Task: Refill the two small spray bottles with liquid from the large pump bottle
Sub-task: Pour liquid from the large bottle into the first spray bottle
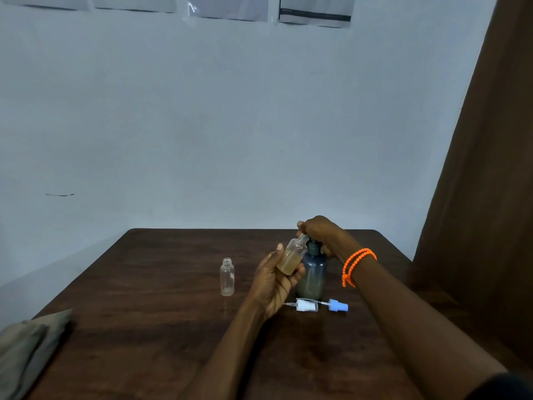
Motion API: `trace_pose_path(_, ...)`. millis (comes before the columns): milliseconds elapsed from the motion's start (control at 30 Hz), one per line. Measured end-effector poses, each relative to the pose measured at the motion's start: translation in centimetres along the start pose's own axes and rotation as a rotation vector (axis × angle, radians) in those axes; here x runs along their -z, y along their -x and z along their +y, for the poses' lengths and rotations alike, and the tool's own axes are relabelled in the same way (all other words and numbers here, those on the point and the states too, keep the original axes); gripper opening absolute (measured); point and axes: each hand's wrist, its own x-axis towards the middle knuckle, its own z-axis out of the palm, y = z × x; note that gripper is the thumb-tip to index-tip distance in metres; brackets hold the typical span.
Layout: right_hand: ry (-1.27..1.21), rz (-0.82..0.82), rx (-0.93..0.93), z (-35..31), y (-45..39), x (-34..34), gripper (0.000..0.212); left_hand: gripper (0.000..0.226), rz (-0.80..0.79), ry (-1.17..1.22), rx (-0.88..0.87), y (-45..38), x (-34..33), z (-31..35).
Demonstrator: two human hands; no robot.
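Left hand grips a half-filled spray bottle tilted under the pump nozzle; right hand curls over the pump bottle head. Misalignment risks spillage.

Empty bottle left of pump bottle

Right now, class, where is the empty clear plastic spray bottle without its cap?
In the head view the empty clear plastic spray bottle stands upright on the dark wooden table, left of the left hand.
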Motion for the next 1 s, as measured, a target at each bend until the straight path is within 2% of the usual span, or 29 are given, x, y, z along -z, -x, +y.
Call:
trace_pose_path(100,0.004,0.015,0.020,0.8,0.0,-0.4,0.033,0.040,0.000,-0.029,0.004,0.0,0.2,0.0)
trace_pose_path(200,0.008,0.002,0.027,0.3,0.7,0.2,0.027,0.037,-0.009,-0.024,0.013,0.2,-0.1,0.1)
trace_pose_path(400,-0.074,0.010,0.065,0.3,0.3,-0.2,0.029,0.041,-0.005,-0.005,0.017,0.0,0.2,0.1)
trace_pose_path(533,-0.008,0.024,0.075,0.8,0.4,-0.2,0.032,0.039,-0.001,-0.025,0.004,-0.1,0.3,0.2)
trace_pose_path(767,-0.069,-0.039,0.055,-0.1,0.9,0.1,0.029,0.037,-0.012,0.000,0.014,0.0,0.2,0.1)
trace_pose_path(1000,-0.032,-0.019,0.039,-0.1,1.7,0.5,0.031,0.038,0.001,-0.011,0.015,0.0,0.0,0.2)
